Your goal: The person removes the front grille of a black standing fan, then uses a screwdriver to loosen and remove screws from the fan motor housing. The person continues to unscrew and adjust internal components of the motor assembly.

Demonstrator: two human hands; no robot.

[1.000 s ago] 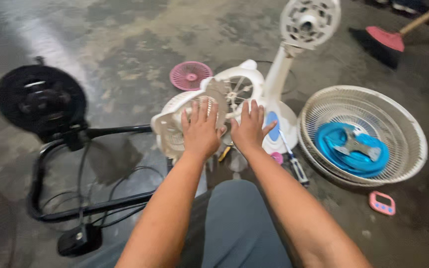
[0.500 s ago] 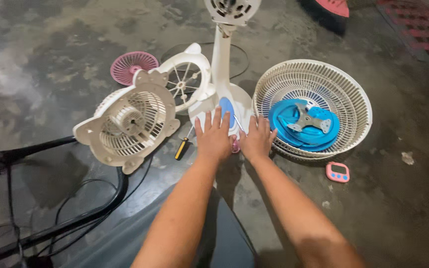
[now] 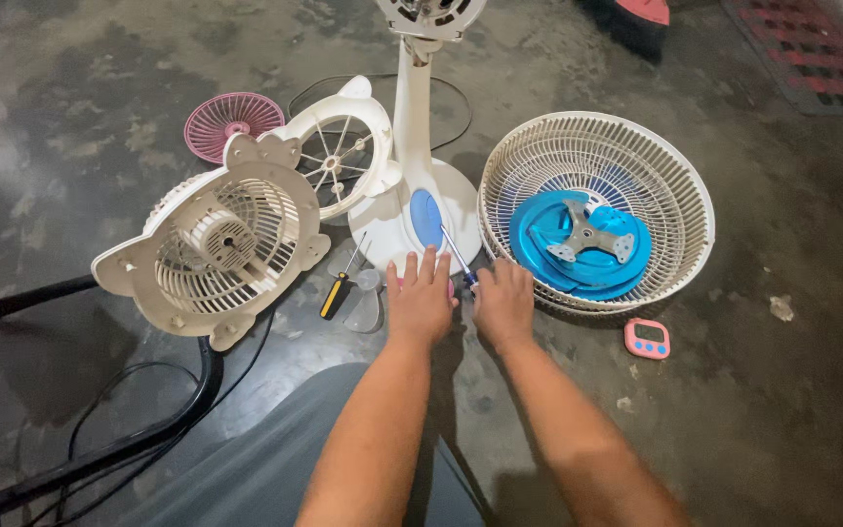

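A: Left to right, then. Item one?

B: Small cream fan housing [image 3: 212,249], lying tilted on the concrete floor [image 3: 80,107] toward its left edge. Moulded plastic grille, likely light and stiff but brittle at the ribs; best taken by the outer rim.

A: Next?

B: Yellow-handled screwdriver [image 3: 337,290], loose on the floor just beside the white fan base [image 3: 397,234]. The base looks broad and heavier than the rest.

A: Hands?

B: Left hand [image 3: 420,298] is flat, fingers spread wide, pressing at the base's near edge, holding nothing. Right hand [image 3: 502,303] has its fingers curled at the handle end of a blue-handled screwdriver [image 3: 459,260] that lies slanted across the base; whether it is actually gripped, I cannot tell.

A: That tool's handling?

B: Slim, rigid, steel shaft with a smooth handle, probably light; take it by the handle.

A: Last?

B: Round white guard [image 3: 680,200], holding a blue blade [image 3: 578,244], right of the hands.
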